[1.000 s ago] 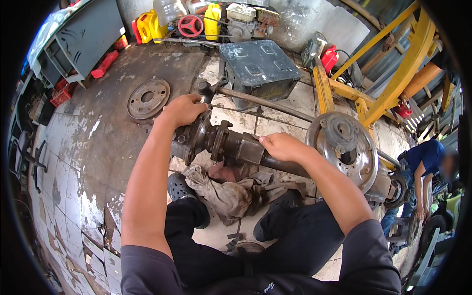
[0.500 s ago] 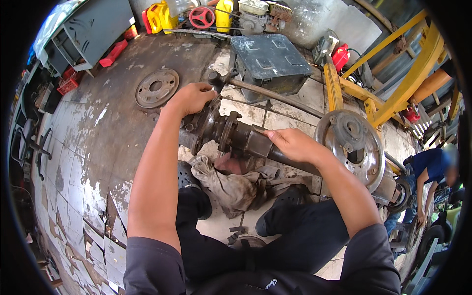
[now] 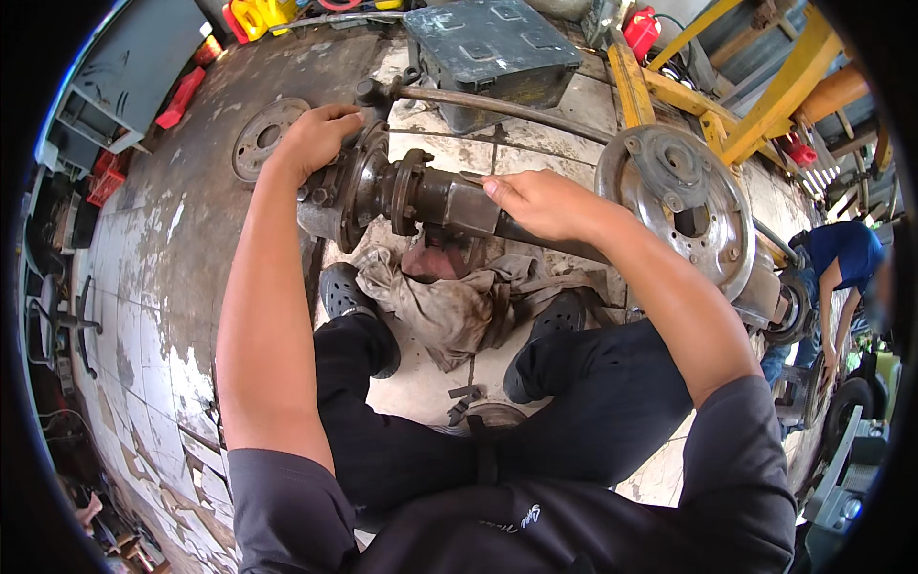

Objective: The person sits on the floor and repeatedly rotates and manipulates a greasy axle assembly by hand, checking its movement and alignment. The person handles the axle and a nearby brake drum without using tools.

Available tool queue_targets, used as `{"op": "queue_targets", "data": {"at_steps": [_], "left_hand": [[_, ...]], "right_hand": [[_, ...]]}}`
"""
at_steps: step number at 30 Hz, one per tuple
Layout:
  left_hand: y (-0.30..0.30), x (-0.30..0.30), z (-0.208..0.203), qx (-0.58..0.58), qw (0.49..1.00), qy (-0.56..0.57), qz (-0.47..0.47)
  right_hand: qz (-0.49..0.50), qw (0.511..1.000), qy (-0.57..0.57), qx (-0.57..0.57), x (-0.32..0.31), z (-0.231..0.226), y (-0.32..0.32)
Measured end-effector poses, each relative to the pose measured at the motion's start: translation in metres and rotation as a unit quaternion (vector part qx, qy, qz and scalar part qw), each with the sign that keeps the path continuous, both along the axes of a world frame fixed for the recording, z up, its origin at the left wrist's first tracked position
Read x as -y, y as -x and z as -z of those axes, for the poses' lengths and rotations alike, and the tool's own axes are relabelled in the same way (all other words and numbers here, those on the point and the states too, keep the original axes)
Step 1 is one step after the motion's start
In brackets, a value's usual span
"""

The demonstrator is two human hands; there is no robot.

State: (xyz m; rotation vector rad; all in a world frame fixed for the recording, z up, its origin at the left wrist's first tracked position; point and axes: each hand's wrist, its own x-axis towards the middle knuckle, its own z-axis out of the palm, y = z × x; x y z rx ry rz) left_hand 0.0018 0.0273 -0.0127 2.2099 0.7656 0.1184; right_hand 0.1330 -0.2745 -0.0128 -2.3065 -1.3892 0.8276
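A greasy steel axle (image 3: 473,206) lies across in front of me, with a round flanged hub (image 3: 361,187) and bolts at its left end. My left hand (image 3: 320,142) is on top of that end, its fingers curled over the far side; what the fingertips touch is hidden. My right hand (image 3: 540,203) grips the axle tube from above, thumb along the top, beside a thin flat edge I cannot identify. Beyond runs a long tie rod (image 3: 507,107) with a rounded joint near my left hand. A round metal brake backing plate (image 3: 674,210) stands at the axle's right side.
A dirty rag (image 3: 430,301) lies beneath the axle between my feet. Another round plate (image 3: 253,143) is on the floor at left. Behind sit a dark box (image 3: 492,53) and a yellow frame (image 3: 636,91). A person in blue (image 3: 841,253) bends over at far right.
The whole scene has shifted up and to the left in the view. Both hands stay at nearly the same places on the axle.
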Motion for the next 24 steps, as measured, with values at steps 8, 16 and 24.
{"op": "queue_targets", "data": {"at_steps": [8, 16, 24], "left_hand": [[-0.001, -0.004, 0.001, -0.007, 0.999, -0.032, 0.000], [-0.001, -0.003, 0.000, -0.005, 1.000, -0.025, 0.009], [-0.002, 0.000, -0.003, -0.003, 1.000, -0.008, 0.009]], "right_hand": [[0.014, 0.998, 0.062, 0.019, -0.006, 0.001, -0.012], [0.015, 0.999, 0.031, -0.011, -0.006, 0.011, -0.019], [0.024, 1.000, -0.002, -0.014, -0.005, 0.020, -0.018]]}}
